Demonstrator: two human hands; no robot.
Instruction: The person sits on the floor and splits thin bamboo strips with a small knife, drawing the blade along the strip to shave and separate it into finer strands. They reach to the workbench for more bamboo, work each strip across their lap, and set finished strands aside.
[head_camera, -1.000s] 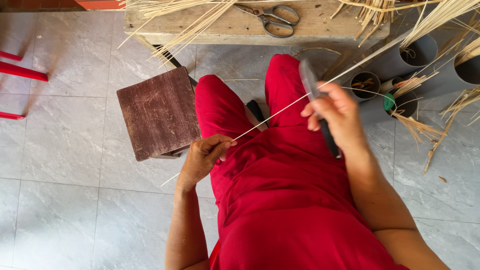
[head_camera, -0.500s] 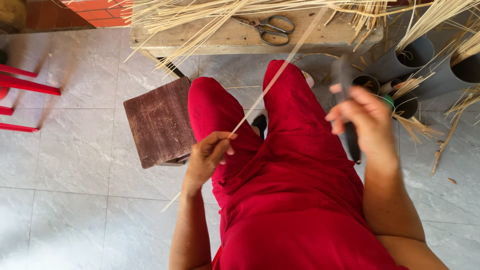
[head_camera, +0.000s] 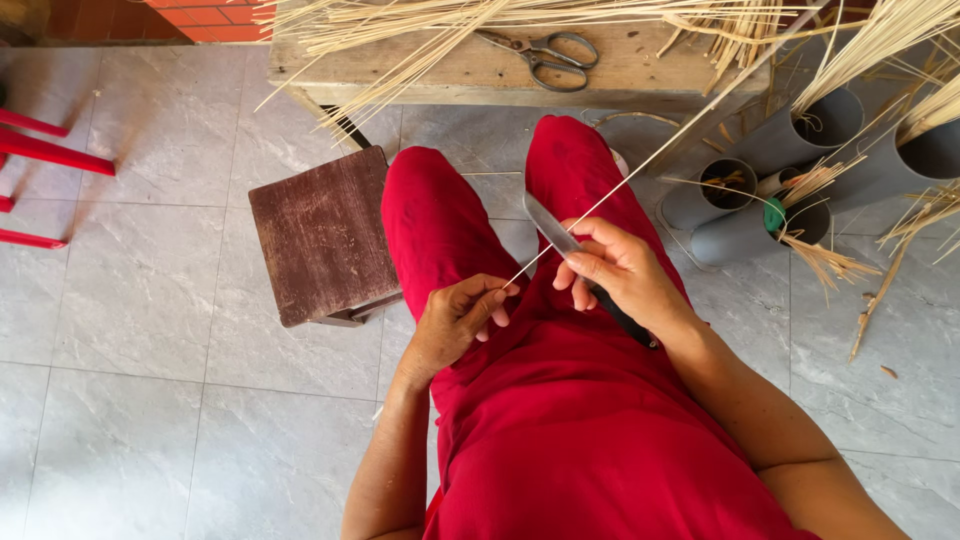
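Left hand (head_camera: 455, 322) fingers pinch a thin pale strip (head_camera: 620, 185); right hand (head_camera: 620, 270) grips a flat steel knife (head_camera: 548, 222)

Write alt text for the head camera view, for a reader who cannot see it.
A seated person in red clothing pinches a thin pale strip in the left hand while the right hand holds a knife against it. Scissors lie on a wooden bench ahead.

red trousers (head_camera: 560, 440), dark brown stool (head_camera: 322, 235), grey tiles (head_camera: 140, 300).
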